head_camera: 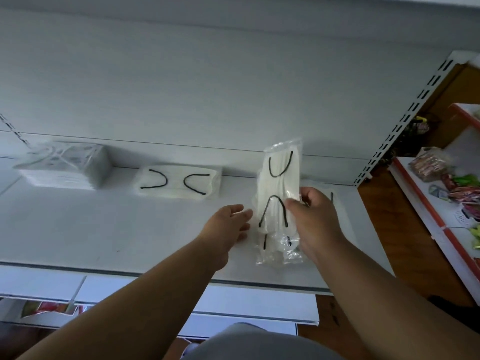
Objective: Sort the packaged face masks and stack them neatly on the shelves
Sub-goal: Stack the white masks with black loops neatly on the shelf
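Note:
My right hand (pixel 315 216) grips a clear packet of white face masks with black ear loops (pixel 279 178), held upright above the white shelf (pixel 104 229). My left hand (pixel 228 224) is flat and open just left of the packet, fingertips near its edge. More packets lie under the held one at the shelf's right, partly hidden by my right hand. A low stack of the same black-looped masks (pixel 179 181) lies at the back middle. A taller stack of white-looped masks (pixel 65 165) sits at the back left.
The shelf's back panel (pixel 233 87) rises behind the stacks. A slotted upright post (pixel 405 120) bounds the shelf on the right. Lower shelves (pixel 181 307) jut out below. Another shelf unit with coloured snack packets (pixel 452 188) stands at the right over a wooden floor.

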Tool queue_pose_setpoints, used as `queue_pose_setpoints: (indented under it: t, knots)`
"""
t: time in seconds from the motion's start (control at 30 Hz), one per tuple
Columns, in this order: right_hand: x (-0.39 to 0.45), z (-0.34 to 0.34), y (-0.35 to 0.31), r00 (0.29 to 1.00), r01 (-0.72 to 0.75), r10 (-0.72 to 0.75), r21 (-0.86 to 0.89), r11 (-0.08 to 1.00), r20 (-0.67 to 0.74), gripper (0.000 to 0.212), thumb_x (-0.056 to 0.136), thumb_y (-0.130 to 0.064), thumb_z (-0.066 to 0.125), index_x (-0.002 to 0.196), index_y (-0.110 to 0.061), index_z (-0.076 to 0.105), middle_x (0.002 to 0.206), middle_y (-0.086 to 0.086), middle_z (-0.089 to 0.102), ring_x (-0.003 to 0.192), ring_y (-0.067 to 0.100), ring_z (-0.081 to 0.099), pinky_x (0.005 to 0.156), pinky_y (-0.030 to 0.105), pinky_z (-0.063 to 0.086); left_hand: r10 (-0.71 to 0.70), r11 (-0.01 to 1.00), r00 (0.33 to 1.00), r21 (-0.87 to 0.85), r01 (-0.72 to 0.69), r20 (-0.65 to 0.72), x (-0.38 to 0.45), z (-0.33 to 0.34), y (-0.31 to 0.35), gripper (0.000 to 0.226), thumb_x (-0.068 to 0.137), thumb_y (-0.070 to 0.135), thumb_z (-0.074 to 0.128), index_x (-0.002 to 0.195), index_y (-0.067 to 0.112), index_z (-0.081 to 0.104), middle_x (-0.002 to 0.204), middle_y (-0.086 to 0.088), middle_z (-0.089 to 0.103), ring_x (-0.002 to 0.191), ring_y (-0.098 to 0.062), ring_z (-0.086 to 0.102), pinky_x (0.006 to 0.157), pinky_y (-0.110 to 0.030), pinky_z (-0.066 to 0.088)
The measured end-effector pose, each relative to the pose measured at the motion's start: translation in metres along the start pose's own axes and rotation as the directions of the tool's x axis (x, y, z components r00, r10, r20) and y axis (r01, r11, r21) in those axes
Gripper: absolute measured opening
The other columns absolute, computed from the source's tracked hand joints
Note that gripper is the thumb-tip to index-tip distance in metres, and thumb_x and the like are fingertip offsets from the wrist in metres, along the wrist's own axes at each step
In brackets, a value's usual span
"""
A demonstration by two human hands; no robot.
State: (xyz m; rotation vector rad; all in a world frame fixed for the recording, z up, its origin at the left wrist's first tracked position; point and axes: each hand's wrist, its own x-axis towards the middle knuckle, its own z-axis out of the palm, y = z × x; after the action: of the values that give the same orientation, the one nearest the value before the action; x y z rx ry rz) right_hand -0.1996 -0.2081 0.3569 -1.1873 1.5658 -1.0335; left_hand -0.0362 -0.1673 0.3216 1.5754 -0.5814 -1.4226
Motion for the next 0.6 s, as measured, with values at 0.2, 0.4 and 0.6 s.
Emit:
queue_pose_setpoints:
  t: [0.2,0.4,0.6]
  knots:
    - [-0.019,0.058,-0.007,0.942,-0.297,0.179,0.456,0.839,0.284,0.014,0.089,0.000,0.064,0.102,0.004,0.066,0.104,0.024,0.072,0.096,0.038,0.068,0.093,0.057,0.052,-0.037,0.982,0.990,-0.179,0.061,0.136,-0.005,-0.066,0.017,0.035,0.089,0.020,0.074,0.116,-0.002,0.067,0.110,-0.015,0.071,0.097,-0.032,0.066,0.099,-0.047,0.052]
    - [-0.033,0.101,0.004,0.986,-0.099,0.077,0.146,0.984,0.150,0.046,0.087,-0.009,0.062,0.053,-0.022,0.035,0.059,0.003,0.033,0.068,0.021,0.030,0.066,0.036,0.028,0.100,0.993,0.992,-0.068,-0.094,0.080,-0.013,-0.137,0.027,0.031,0.095,0.021,0.068,0.123,0.009,0.062,0.114,-0.016,0.073,0.092,-0.026,0.074,0.069,-0.033,0.059]
    - [-0.033,0.123,-0.010,0.985,-0.150,0.119,0.279,0.949,0.126,0.010,0.075,-0.009,0.061,0.070,-0.015,0.055,0.068,0.011,0.043,0.065,0.021,0.038,0.063,0.034,0.032,0.182,0.982,0.982,0.036,-0.184,0.044,-0.014,-0.207,0.036,0.029,0.089,0.004,0.071,0.116,0.011,0.064,0.099,-0.015,0.076,0.090,-0.032,0.075,0.076,-0.042,0.061]
